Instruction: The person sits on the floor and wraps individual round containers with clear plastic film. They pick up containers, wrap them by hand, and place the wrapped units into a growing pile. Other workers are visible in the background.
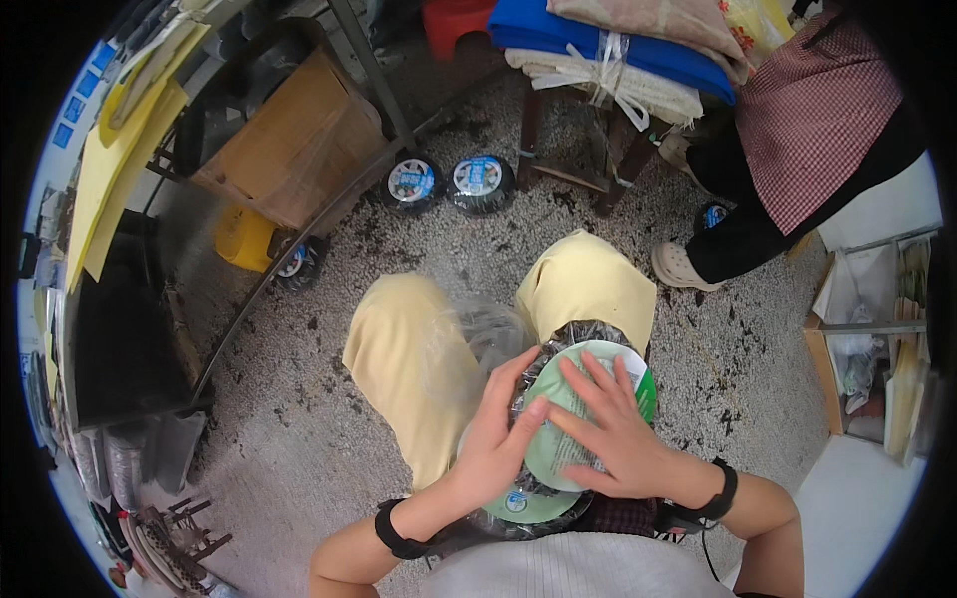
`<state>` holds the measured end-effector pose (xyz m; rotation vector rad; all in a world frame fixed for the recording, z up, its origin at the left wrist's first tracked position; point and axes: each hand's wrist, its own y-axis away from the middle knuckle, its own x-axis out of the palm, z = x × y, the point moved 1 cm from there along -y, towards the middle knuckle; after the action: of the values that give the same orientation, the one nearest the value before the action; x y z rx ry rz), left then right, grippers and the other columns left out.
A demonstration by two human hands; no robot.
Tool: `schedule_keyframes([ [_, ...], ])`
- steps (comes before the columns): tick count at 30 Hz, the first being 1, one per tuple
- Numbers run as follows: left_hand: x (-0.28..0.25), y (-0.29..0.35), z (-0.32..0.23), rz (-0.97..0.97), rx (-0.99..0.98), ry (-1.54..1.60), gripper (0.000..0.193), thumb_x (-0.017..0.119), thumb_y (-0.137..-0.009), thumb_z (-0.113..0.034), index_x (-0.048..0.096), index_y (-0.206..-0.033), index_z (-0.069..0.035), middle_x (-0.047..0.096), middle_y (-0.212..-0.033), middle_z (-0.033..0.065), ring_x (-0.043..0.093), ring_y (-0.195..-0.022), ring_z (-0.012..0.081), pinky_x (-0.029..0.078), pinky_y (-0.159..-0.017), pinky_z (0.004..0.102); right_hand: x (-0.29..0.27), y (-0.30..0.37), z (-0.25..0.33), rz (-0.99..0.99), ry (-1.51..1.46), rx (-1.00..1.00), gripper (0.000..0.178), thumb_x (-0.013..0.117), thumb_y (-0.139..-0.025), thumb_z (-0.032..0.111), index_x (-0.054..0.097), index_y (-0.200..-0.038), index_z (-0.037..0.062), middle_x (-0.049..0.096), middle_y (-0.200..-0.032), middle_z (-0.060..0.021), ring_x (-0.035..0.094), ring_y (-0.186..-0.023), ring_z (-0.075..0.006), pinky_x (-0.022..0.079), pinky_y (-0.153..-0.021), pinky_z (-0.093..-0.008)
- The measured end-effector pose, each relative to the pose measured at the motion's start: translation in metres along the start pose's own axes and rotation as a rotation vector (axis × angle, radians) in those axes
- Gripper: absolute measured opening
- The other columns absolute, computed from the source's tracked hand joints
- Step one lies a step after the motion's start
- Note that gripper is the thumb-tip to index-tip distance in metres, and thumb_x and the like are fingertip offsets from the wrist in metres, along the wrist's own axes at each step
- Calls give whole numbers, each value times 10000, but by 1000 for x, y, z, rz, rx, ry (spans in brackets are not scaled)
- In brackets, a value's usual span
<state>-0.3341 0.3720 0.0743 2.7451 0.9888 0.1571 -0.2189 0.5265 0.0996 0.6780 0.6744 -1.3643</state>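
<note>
A round, dark bundle in shiny clear plastic point(586, 330) rests on my lap, against my cream-covered right knee. A pale green round label point(554, 453) covers most of its top, with a brighter green edge at the right. My left hand point(503, 439) holds the bundle's left side, thumb over the label and fingers along the rim. My right hand point(613, 434) lies flat on the label with fingers spread. Closer to my body, a second green label point(528, 507) shows on dark wrapped material, partly hidden by my hands. Crumpled clear plastic point(488, 334) sits between my knees.
Wrapped round packs point(480, 181) with blue-and-white labels lie on the speckled, debris-strewn floor. A cardboard box point(299, 140) and yellow container point(242, 237) are at left. Folded cloths point(618, 60) top a stool. A person in a checked garment point(817, 120) is at far right, near shelves point(877, 329).
</note>
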Motion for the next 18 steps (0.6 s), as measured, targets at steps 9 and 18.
schedule_keyframes([
  [9, -28, 36, -44, 1, -88, 161, 636, 539, -967, -254, 232, -1494, -73, 328, -1469, 105, 329, -1352, 215, 262, -1123, 392, -44, 56, -24, -607, -190, -128, 443, 708, -841, 354, 542, -1113, 46, 603, -1170, -140, 595, -1129, -288, 433, -1011, -496],
  [18, -50, 81, 45, -540, 52, -525, 781, 710, -826, -100, 221, -1416, 54, 371, -1356, 229, 395, -1281, 332, 317, -1083, 440, 43, 78, 10, 71, -1857, 900, 424, 536, -982, 339, 511, -1297, 56, 582, -1283, -45, 523, -1184, -159, 347, -1077, -356],
])
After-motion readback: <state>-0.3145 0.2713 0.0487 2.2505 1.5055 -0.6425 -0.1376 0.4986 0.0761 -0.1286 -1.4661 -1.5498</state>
